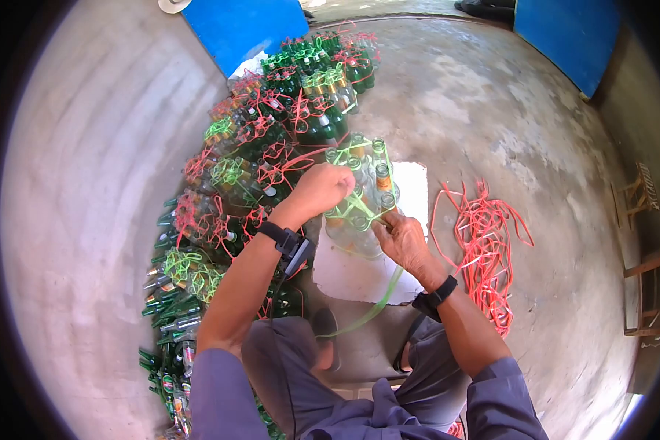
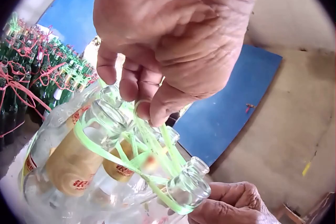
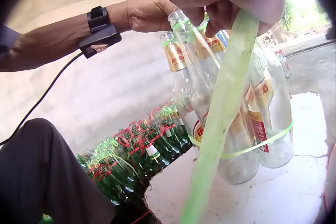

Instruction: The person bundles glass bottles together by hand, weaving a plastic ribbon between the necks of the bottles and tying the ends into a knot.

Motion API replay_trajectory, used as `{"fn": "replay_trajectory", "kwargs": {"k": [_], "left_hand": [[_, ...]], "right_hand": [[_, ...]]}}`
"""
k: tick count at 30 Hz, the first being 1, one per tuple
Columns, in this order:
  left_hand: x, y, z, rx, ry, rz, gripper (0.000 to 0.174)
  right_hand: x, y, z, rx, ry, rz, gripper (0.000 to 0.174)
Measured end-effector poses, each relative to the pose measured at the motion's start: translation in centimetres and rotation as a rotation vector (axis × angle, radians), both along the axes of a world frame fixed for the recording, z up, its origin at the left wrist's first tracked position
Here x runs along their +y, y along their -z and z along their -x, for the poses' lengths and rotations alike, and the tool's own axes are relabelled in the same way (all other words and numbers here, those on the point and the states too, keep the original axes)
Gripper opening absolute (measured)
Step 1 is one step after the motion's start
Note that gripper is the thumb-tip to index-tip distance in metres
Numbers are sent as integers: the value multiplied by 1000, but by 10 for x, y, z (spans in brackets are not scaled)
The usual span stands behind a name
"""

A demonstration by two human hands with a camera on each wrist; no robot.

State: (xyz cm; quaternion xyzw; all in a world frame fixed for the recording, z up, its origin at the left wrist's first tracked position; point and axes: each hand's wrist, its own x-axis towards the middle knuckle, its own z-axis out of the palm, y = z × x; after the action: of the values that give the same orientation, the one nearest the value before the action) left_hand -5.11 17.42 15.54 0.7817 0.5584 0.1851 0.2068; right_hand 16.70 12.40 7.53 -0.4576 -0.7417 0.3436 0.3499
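Several clear glass bottles with gold labels stand upright in a cluster on a white board. Green strap runs around and between their necks, and another band circles the bodies low down. Over the necks, my left hand pinches strands of the strap between thumb and fingers. At the near right side of the cluster, my right hand holds the strap beside a bottle neck; a long flat tail hangs down from that hand.
Many green bottles tied with red and green strap line the left side. A heap of red strap lies on the floor to the right. Wooden furniture stands at the far right, and blue panels are at the back.
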Motion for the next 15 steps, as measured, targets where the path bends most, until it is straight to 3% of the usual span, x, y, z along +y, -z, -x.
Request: {"fn": "replay_trajectory", "kwargs": {"k": [6,15], "left_hand": [[11,9,6,-131,-38,2,11],[19,16,-5,-2,-114,-85,11]], "right_hand": [[1,7,2,65,-11,-46,24],[3,8,4,106,20,10,27]]}}
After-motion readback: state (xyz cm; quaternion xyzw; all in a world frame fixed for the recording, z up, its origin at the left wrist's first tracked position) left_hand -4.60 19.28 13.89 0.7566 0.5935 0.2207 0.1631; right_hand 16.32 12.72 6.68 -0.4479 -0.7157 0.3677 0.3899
